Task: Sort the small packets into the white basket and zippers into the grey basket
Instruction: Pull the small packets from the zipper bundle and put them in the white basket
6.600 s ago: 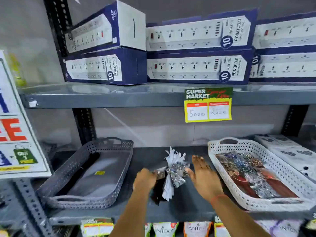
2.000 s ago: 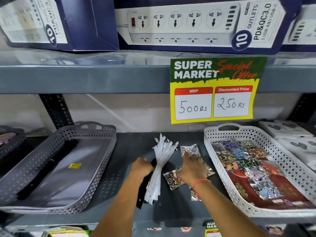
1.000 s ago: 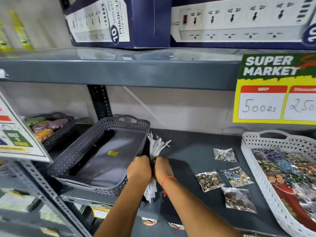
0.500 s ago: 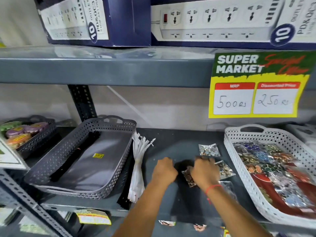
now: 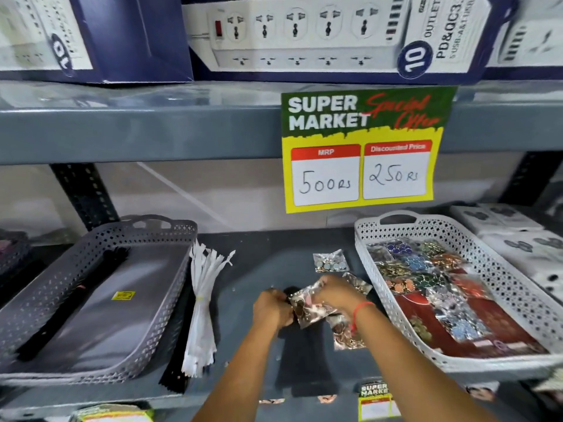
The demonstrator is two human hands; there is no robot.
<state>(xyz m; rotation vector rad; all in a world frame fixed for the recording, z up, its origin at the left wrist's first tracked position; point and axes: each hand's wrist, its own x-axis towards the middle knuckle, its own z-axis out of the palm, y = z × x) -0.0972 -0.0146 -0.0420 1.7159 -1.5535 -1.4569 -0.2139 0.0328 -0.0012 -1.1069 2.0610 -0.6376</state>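
Note:
My left hand (image 5: 271,309) and my right hand (image 5: 338,292) together grip a small clear packet (image 5: 307,309) of trinkets just above the dark shelf (image 5: 268,263). Three more packets lie close by: one behind (image 5: 330,261), one under my right wrist (image 5: 345,335), one partly hidden at the hand's right (image 5: 359,283). A bundle of white zippers (image 5: 202,303) lies on the shelf against the grey basket (image 5: 170,300), which holds black zippers (image 5: 76,300). The white basket (image 5: 365,260) on the right holds several packets.
The upper shelf's edge (image 5: 152,132) hangs low overhead, with a yellow price sign (image 5: 361,150) and power-strip boxes (image 5: 304,35) on top. White boxes (image 5: 518,242) stand right of the white basket. A black zipper strip (image 5: 173,373) lies at the shelf's front edge.
Both hands left the white zipper bundle beside the grey basket, moved right to the loose packets, and have now lifted one packet between them.

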